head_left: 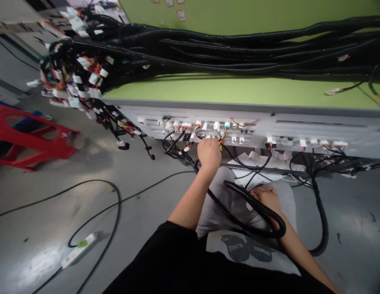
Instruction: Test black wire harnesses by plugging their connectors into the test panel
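Note:
My left hand (210, 154) is closed at the upright panel (324, 128) below the green board. Its fingertips are among the wires and connectors there, and what they grip is hidden. Close by are a teal connector (227, 125) with yellow and dark wires and a white connector (216, 126). My right hand (267, 198) rests on my thigh with its fingers loosely stretched out, partly behind a looped black sleeved cable (254, 199). That cable bends across my lap and over my right wrist.
Thick black wire harnesses (214, 53) lie along the green board (232, 90). Many white-tipped connectors (75, 90) hang at its left end. A red stool (33, 134) stands left. A power strip (78, 250) and its black cord (118, 212) lie on the floor. Papers (254, 175) sit under the panel.

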`<move>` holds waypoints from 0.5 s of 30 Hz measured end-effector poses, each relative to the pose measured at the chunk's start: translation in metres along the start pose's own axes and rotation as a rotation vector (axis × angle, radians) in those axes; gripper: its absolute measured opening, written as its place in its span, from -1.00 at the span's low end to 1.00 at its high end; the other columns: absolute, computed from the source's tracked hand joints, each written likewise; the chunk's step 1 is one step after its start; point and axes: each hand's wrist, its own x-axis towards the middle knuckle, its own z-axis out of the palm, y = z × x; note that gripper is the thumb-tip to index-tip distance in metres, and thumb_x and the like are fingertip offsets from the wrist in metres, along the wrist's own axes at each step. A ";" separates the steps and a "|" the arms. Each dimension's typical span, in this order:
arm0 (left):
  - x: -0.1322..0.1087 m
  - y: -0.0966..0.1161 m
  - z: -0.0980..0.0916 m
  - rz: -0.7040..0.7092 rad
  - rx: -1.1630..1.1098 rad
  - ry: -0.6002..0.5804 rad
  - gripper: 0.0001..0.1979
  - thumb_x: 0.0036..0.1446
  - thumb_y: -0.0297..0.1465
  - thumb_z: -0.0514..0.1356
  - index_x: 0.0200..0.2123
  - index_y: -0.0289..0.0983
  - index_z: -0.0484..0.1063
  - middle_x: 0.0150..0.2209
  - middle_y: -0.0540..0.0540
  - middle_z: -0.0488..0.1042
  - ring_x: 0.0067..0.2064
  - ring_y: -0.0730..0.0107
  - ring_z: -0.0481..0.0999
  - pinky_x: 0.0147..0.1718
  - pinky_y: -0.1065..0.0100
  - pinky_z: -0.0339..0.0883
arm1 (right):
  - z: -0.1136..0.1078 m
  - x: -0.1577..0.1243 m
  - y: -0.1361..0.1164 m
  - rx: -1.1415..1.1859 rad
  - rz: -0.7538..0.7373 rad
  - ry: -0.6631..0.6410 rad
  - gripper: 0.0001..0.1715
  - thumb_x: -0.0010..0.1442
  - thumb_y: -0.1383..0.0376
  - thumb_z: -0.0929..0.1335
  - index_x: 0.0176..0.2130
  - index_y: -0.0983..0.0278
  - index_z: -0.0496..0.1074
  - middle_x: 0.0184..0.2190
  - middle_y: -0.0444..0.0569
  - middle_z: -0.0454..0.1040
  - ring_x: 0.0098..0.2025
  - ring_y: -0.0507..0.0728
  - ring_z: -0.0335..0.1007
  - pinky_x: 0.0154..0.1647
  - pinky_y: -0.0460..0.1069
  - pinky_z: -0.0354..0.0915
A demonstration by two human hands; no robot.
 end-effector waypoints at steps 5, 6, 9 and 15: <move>0.009 -0.008 -0.007 -0.041 -0.188 0.038 -0.80 0.16 -0.39 0.06 -0.26 -0.29 0.48 -0.22 -0.22 0.51 -0.10 0.16 0.42 -0.05 0.17 0.20 | -0.003 -0.001 -0.002 0.005 -0.001 -0.003 -0.68 0.27 0.29 0.19 -0.24 0.19 0.52 -0.19 -0.04 0.56 -0.09 0.16 0.43 0.06 0.07 0.04; 0.004 -0.011 -0.011 -0.057 -0.233 0.087 -0.80 0.14 -0.38 0.08 -0.24 -0.28 0.47 -0.18 -0.21 0.50 -0.06 0.17 0.41 -0.02 0.18 0.20 | -0.003 -0.001 -0.002 0.000 -0.002 -0.001 -0.67 0.27 0.29 0.19 -0.23 0.19 0.52 -0.18 -0.04 0.56 -0.09 0.16 0.42 0.06 0.07 0.03; -0.023 -0.018 -0.020 -0.148 -0.374 0.211 -0.82 0.07 -0.45 0.08 -0.27 -0.28 0.45 -0.15 -0.19 0.48 -0.02 0.21 0.39 0.02 0.18 0.20 | -0.002 -0.001 -0.001 -0.005 -0.003 -0.004 -0.65 0.28 0.28 0.17 -0.22 0.19 0.52 -0.18 -0.04 0.56 -0.08 0.15 0.42 0.07 0.07 0.02; -0.059 -0.004 0.002 -0.700 -1.224 -0.299 -0.86 -0.06 -0.55 0.13 -0.37 -0.29 0.41 -0.38 -0.11 0.47 -0.38 0.37 0.44 -0.26 0.28 0.34 | -0.001 -0.001 0.000 0.002 -0.007 0.012 -0.60 0.30 0.24 0.14 -0.27 0.20 0.52 -0.21 -0.01 0.56 -0.12 0.17 0.40 0.04 0.07 0.04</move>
